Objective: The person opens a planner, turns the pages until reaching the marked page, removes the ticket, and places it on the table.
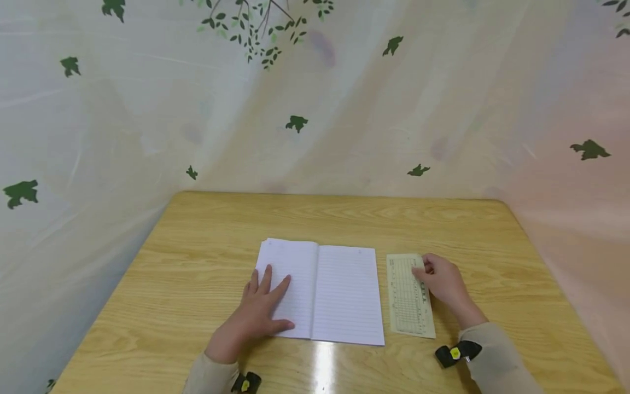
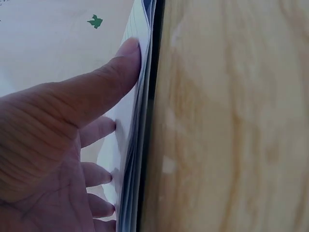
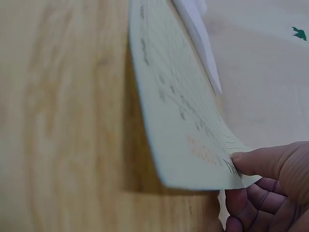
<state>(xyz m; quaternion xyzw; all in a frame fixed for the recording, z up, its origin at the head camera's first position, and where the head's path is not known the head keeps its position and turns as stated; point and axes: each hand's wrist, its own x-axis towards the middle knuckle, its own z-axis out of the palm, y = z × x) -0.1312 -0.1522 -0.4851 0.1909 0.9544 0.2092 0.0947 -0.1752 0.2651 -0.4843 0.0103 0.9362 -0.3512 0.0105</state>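
Note:
A lined notebook lies spread on the table, both pages blank but for ruled lines. My left hand rests on its left page with the fingers spread; in the left wrist view the thumb touches the page near the bottom edge. To the right of the notebook is a pale yellow printed slip with a grid table and small text. My right hand pinches the slip's right edge between thumb and fingers. In the right wrist view that slip is slightly bent and its near edge casts a shadow on the wood.
The wooden table extends around the notebook on all sides. Behind it hangs a pale curtain with green leaf and bird prints. Black straps with cameras are worn at both wrists.

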